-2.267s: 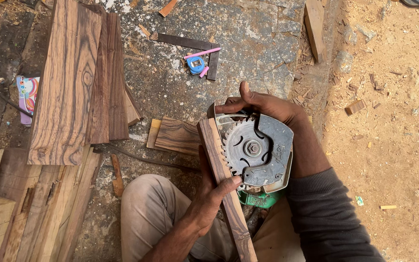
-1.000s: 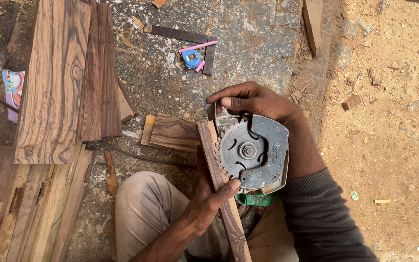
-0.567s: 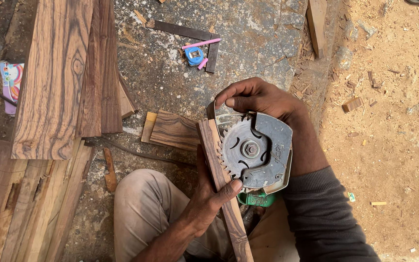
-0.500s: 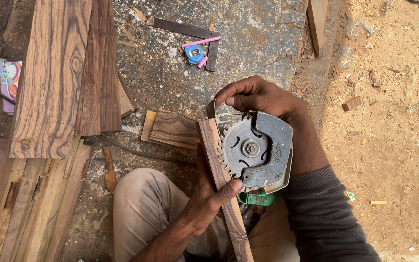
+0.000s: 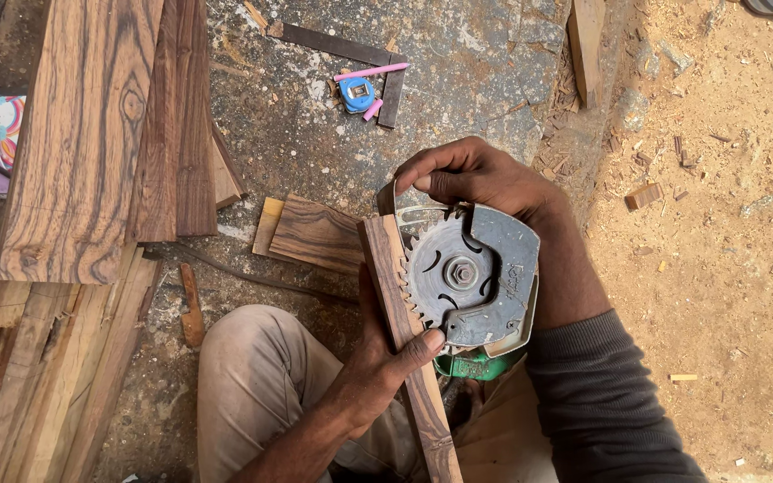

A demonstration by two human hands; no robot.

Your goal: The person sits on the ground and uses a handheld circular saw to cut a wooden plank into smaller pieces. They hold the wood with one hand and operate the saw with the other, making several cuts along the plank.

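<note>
A: where's the wood sitting?

B: My left hand (image 5: 376, 371) grips the narrow dark striped wooden strip (image 5: 402, 331) against the toothed grey metal circular saw (image 5: 469, 275), at its 9 o'clock. My right hand (image 5: 476, 174) clenches the saw's top, 12 o'clock.

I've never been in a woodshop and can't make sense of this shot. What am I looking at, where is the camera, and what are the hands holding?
The camera sits on a person's head and looks straight down at their own hands and knee. The right hand grips the top of a circular saw, a round toothed blade under a grey metal guard. The left hand holds a narrow strip of dark wood against the blade's left side. On the concrete floor lie a short offcut, wide striped planks at left, and farther up a metal square beside a blue tape measure and a pink pencil. Sawdust-covered dirt is on the right.
</note>
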